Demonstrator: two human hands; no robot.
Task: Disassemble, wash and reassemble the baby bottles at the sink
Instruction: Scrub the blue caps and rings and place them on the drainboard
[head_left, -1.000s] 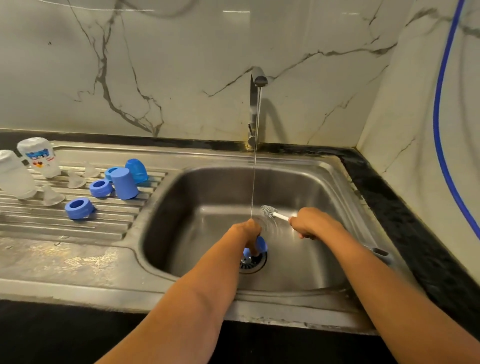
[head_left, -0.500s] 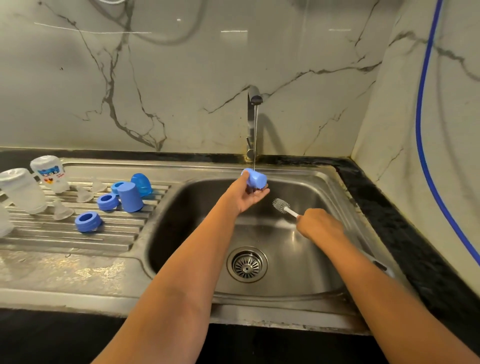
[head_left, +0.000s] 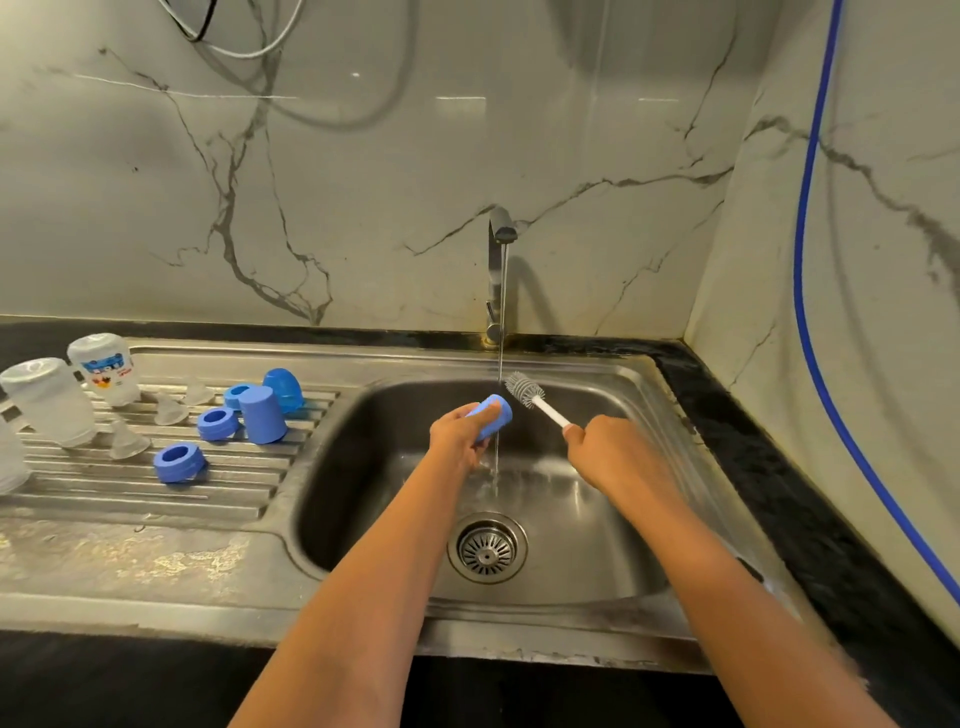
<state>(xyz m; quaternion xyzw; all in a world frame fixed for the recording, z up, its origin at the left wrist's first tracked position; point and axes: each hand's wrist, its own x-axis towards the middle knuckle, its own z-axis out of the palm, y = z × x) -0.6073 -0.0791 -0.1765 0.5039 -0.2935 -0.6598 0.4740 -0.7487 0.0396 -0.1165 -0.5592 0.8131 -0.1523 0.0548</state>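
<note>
- Blue plastic caps: three counted. One opaque blue cylindrical cap is in the left hand over the stainless steel sink basin. A second opaque cap stands on the ribbed steel drainboard, with a translucent blue domed cap just behind it
- Blue screw rings: three, on the drainboard
- Clear silicone teats: three, among the rings
- Frosted plastic bottles: three, standing mouth-down at the drainboard's left; one carries a printed label, one is cut by the frame edge
- Held cap: lies tilted, its far end at the thin water stream from the steel tap; the left fingers curl round it
- Right hand: fingers closed round the white handle of the grey-bristled bottle brush, whose head is just beside the cap's far end
</note>
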